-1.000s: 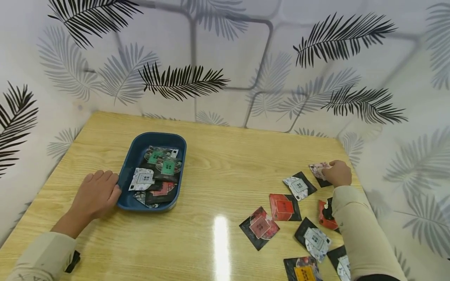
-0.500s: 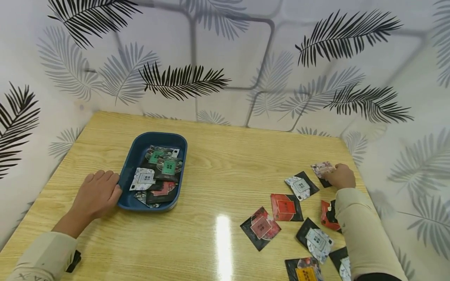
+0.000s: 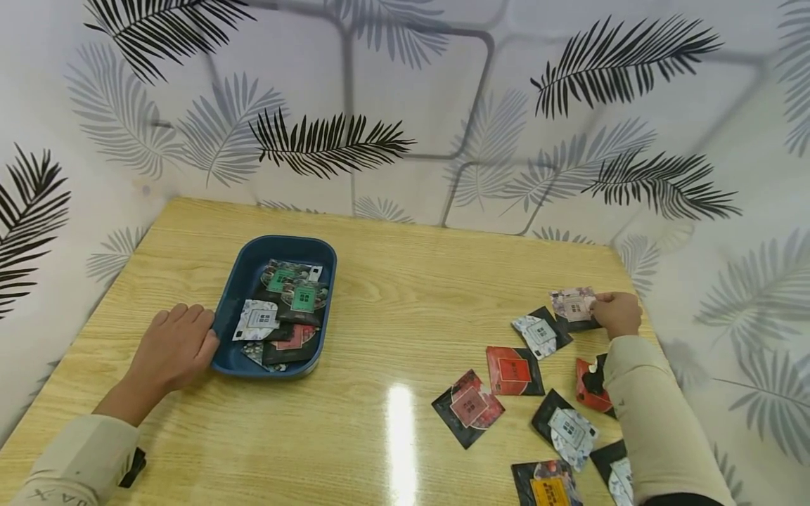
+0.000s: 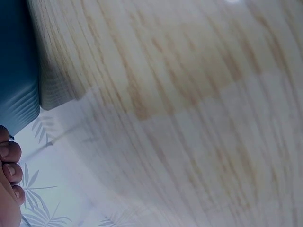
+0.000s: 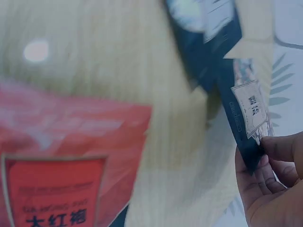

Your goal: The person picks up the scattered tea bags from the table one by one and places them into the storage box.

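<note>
In the head view my right hand (image 3: 616,314) pinches the edge of a tea sachet (image 3: 571,306), black with a pale pink patterned part. Thumb and fingers hold that sachet (image 5: 244,111) at its lower end in the right wrist view, with its face tilted. My left hand (image 3: 172,348) lies beside the left wall of a dark blue basket (image 3: 331,302), the thumb against its side. Loosely bent fingertips (image 4: 14,172) show under the basket in the left wrist view. Inside the basket are several sachets, including a green-labelled sachet (image 3: 303,298) and a white sachet (image 3: 256,320).
Several more tea sachets lie spread on the wooden table (image 3: 380,302): a white-and-black sachet (image 3: 541,332), a red sachet (image 3: 514,371), a pink-labelled sachet (image 3: 468,407) and an orange-labelled sachet (image 3: 548,488). A torn-looking red sachet (image 3: 591,386) lies partly behind the right sleeve. A leaf-patterned wall covering (image 3: 392,98) borders the table.
The sachet under my right hand has come up and turned its face more toward the head view, now pinched at its right edge. My left hand and the basket have stayed in place.
</note>
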A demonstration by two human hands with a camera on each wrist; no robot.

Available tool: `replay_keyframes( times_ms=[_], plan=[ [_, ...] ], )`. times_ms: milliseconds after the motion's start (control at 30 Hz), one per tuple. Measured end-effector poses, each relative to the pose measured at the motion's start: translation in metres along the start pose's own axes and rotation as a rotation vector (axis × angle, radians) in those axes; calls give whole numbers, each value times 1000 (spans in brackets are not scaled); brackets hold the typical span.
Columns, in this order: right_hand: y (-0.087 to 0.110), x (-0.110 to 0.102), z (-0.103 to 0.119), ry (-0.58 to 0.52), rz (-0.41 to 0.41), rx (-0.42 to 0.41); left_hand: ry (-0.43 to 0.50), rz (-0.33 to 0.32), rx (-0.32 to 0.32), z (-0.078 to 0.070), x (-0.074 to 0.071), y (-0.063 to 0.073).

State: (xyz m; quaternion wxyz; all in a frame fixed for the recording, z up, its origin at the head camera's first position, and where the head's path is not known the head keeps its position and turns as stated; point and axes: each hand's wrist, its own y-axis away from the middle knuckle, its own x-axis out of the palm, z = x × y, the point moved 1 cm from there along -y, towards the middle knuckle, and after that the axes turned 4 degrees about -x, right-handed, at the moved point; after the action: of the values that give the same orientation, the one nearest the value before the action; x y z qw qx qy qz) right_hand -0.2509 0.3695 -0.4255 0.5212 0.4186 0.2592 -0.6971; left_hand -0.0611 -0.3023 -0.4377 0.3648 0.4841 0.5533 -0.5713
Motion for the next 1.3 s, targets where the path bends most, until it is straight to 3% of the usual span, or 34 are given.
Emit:
replay_keyframes(
  times_ms=[167, 333, 567, 767, 1067, 1300],
  plan=[
    [-2, -3, 19, -236, 27, 128, 5, -4, 0, -1, -1, 0],
    [0, -3, 53, -441, 73, 163, 6, 8, -9, -2, -2, 0],
    [21, 11, 115, -536, 183, 0, 8, 19, -23, -1, -1, 1],
    [55, 29, 174, -633, 369, -136, 8, 4, -8, -1, 0, 0],
    [119, 61, 251, -678, 597, -246, -1, 20, -13, 0, -3, -2],
    [171, 101, 296, -685, 757, -268, 5, 36, -23, -1, -3, -2]
  ],
)
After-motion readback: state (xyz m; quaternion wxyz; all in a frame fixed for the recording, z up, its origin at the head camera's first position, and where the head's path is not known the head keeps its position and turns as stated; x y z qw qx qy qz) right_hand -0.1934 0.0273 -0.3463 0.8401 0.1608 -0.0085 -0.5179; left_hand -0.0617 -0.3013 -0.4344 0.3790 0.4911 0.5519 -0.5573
